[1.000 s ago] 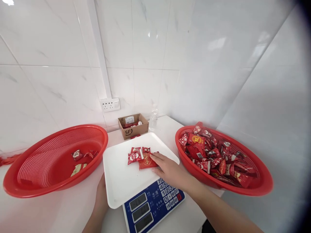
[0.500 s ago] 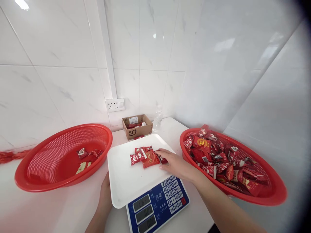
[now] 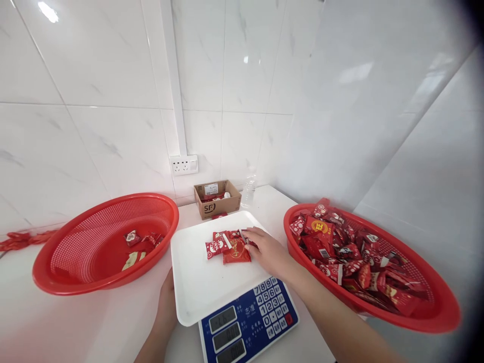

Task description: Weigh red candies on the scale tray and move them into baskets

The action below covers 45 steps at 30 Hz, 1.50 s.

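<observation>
Several red snack packets (image 3: 237,250) lie in a small cluster on the white tray (image 3: 204,292) of a digital weighing scale (image 3: 247,322). My right hand (image 3: 266,252) reaches over the tray from the right, its thumb and fingers closed on a packet at the right side of the cluster, most of which they hide. At the tray's left edge is my left hand (image 3: 167,297); its fingers are out of sight behind the tray, so their hold cannot be seen.
A red basket (image 3: 102,209) at left contains a few packets. The right red basket (image 3: 440,302) is heaped with packets. Behind the tray stand an open cardboard box (image 3: 221,205) and a clear plastic bottle (image 3: 248,189). A wall socket (image 3: 184,165) is above.
My right fingers have shifted slightly over the right side of the packets and now cover more of the dark red one. The whole view has moved a little; my left hand stays beside the tray.
</observation>
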{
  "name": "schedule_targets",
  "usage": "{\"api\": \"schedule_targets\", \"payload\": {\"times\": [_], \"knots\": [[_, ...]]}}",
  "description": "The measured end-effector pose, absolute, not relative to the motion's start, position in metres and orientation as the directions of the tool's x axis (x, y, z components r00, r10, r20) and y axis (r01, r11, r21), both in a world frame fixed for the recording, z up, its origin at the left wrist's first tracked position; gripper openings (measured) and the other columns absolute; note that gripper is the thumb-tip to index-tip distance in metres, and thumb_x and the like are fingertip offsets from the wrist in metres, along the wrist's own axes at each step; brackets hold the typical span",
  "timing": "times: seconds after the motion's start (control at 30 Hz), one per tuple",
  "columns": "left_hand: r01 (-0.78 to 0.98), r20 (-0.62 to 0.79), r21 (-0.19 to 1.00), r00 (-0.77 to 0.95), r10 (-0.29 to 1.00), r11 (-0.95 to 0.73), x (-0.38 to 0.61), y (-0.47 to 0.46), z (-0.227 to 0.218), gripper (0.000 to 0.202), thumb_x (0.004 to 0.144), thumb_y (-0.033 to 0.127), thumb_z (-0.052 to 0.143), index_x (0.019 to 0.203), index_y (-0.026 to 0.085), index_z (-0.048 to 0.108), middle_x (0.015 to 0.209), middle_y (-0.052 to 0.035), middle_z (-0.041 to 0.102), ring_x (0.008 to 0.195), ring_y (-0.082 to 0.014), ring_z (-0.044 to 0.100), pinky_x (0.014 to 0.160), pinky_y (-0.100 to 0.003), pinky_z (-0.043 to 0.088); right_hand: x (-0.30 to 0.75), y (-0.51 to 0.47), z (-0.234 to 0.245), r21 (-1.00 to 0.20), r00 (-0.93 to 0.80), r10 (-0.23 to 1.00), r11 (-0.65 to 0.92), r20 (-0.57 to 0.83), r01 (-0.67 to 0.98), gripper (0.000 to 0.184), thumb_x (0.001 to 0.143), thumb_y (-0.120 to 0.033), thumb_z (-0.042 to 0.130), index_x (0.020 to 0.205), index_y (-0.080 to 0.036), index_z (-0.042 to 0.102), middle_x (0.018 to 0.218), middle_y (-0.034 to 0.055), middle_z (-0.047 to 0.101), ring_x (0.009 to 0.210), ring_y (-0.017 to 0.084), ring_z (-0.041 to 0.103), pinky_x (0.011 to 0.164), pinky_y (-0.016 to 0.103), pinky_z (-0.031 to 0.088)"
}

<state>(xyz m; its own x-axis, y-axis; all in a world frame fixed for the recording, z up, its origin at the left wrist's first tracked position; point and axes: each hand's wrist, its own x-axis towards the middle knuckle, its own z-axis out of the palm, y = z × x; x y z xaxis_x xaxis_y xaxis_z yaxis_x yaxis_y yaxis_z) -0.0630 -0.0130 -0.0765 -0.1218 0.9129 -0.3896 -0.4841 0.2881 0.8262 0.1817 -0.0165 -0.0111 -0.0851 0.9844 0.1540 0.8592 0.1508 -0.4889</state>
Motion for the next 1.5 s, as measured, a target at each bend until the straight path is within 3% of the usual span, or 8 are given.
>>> {"api": "schedule_targets", "payload": {"times": [0.13, 0.47, 0.6, 0.8, 1.0, 1.17, 1.33, 1.5], "knots": [[-0.474, -0.381, 0.826, -0.067, 0.922, 0.306, -0.063, -0.014, -0.076, 0.030, 0.062, 0.033, 0.070, 0.086, 0.015, 0.067, 0.079, -0.0052, 0.071, 0.074, -0.0279, 0.067, 0.064, -0.037, 0.055, 0.167, -0.028, -0.005, -0.526, -0.198, 0.979, 0.198, 0.057, 0.827, 0.049, 0.083, -0.034, 0.048, 0.129, -0.015, 0.049, 0.142, 0.0082, 0.038, 0.134, 0.022, 0.026, 0.110, 0.040, 0.023], [-0.452, -0.350, 0.846, -0.071, 0.934, 0.282, -0.065, -0.012, -0.080, 0.033, 0.059, 0.034, 0.070, 0.087, 0.015, 0.067, 0.083, -0.0067, 0.071, 0.083, -0.0299, 0.065, 0.068, -0.038, 0.053, 0.173, -0.038, -0.005, -0.569, -0.307, 0.947, 0.306, 0.098, 0.763, 0.042, 0.076, -0.003, 0.036, 0.102, -0.019, 0.064, 0.135, 0.0054, 0.048, 0.126, 0.018, 0.041, 0.106, 0.038, 0.031], [-0.458, -0.337, 0.843, -0.039, 0.941, 0.283, -0.065, -0.012, -0.081, 0.034, 0.060, 0.035, 0.070, 0.087, 0.015, 0.067, 0.083, -0.0063, 0.071, 0.084, -0.0297, 0.065, 0.070, -0.038, 0.053, 0.165, -0.038, -0.004, -0.576, -0.248, 0.958, 0.285, 0.143, 0.766, 0.038, 0.086, -0.017, 0.035, 0.117, -0.022, 0.057, 0.141, 0.0049, 0.039, 0.132, 0.019, 0.030, 0.108, 0.039, 0.027], [-0.440, -0.326, 0.855, -0.047, 0.944, 0.274, -0.067, -0.010, -0.088, 0.035, 0.060, 0.034, 0.072, 0.089, 0.015, 0.067, 0.085, -0.0069, 0.070, 0.086, -0.0302, 0.065, 0.072, -0.039, 0.053, 0.148, -0.034, -0.003, -0.503, -0.378, 0.926, 0.320, -0.015, 0.803, 0.053, 0.087, -0.046, 0.042, 0.136, -0.029, 0.037, 0.149, -0.0015, 0.023, 0.138, 0.026, 0.005, 0.111, 0.049, 0.009], [-0.400, -0.332, 0.875, -0.083, 0.940, 0.273, -0.069, -0.010, -0.088, 0.033, 0.058, 0.030, 0.073, 0.087, 0.015, 0.067, 0.083, -0.0066, 0.070, 0.087, -0.0298, 0.064, 0.070, -0.037, 0.053, 0.150, -0.043, 0.008, -0.522, -0.375, 0.927, 0.311, -0.018, 0.794, 0.048, 0.087, -0.045, 0.042, 0.132, -0.030, 0.043, 0.144, -0.0005, 0.035, 0.137, 0.025, 0.016, 0.111, 0.048, 0.010], [-0.436, -0.375, 0.849, -0.097, 0.922, 0.299, -0.066, -0.012, -0.082, 0.032, 0.060, 0.034, 0.071, 0.086, 0.016, 0.067, 0.078, -0.0056, 0.070, 0.078, -0.0291, 0.065, 0.063, -0.036, 0.053, 0.164, -0.032, 0.003, -0.531, -0.171, 0.985, 0.155, 0.019, 0.833, 0.053, 0.087, -0.045, 0.040, 0.135, -0.023, 0.039, 0.148, 0.0073, 0.024, 0.137, 0.025, 0.014, 0.110, 0.044, 0.018], [-0.451, -0.341, 0.847, -0.052, 0.939, 0.283, -0.066, -0.013, -0.084, 0.034, 0.062, 0.036, 0.070, 0.089, 0.016, 0.067, 0.084, -0.0064, 0.070, 0.082, -0.0288, 0.065, 0.069, -0.038, 0.053, 0.171, -0.022, -0.006, -0.529, -0.083, 0.995, 0.045, -0.049, 0.847, 0.062, 0.087, -0.049, 0.036, 0.141, -0.019, 0.028, 0.149, 0.0098, 0.020, 0.136, 0.024, 0.019, 0.108, 0.039, 0.023], [-0.426, -0.339, 0.862, -0.079, 0.938, 0.275, -0.067, -0.012, -0.084, 0.032, 0.059, 0.030, 0.072, 0.087, 0.016, 0.066, 0.081, -0.0055, 0.070, 0.081, -0.0282, 0.065, 0.070, -0.038, 0.053, 0.166, -0.024, 0.005, -0.452, -0.048, 0.995, 0.005, -0.085, 0.892, 0.058, 0.086, -0.046, 0.038, 0.140, -0.024, 0.030, 0.150, 0.0091, 0.017, 0.127, 0.028, 0.038, 0.098, 0.042, 0.036]]}}
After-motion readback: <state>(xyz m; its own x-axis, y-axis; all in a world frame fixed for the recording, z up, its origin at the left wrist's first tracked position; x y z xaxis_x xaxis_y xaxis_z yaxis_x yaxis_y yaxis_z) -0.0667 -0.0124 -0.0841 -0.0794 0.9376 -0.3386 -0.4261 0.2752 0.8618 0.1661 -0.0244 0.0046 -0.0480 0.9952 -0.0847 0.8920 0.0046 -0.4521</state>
